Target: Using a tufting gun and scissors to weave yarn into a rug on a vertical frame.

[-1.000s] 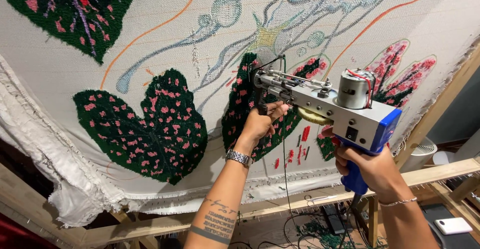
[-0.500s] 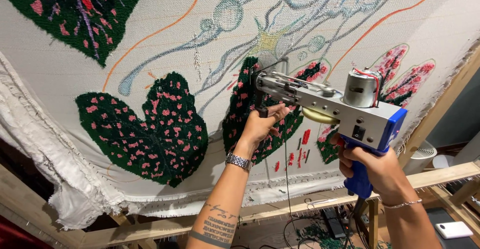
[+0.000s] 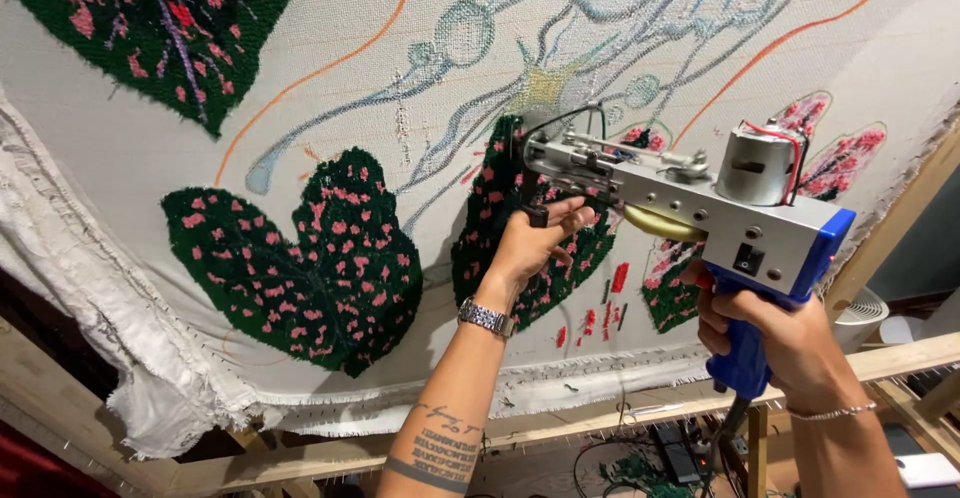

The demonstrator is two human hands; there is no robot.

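Right hand (image 3: 775, 328) clamped on blue pistol grip of silver-and-blue tufting gun (image 3: 690, 203). Left hand (image 3: 535, 243) grips its black front handle, nose against stretched cream backing cloth (image 3: 330, 108), dark-green pink-spotted tufted leaf (image 3: 310, 258) left of it.

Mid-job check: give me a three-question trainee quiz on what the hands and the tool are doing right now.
1. True or false: the right hand holds the tufting gun by its blue handle.
2. The left hand grips: A) the front handle B) the motor C) the wooden frame
3. What colour are the spots on the dark green tufted leaf?

Key: 1 true; 2 A; 3 pink.
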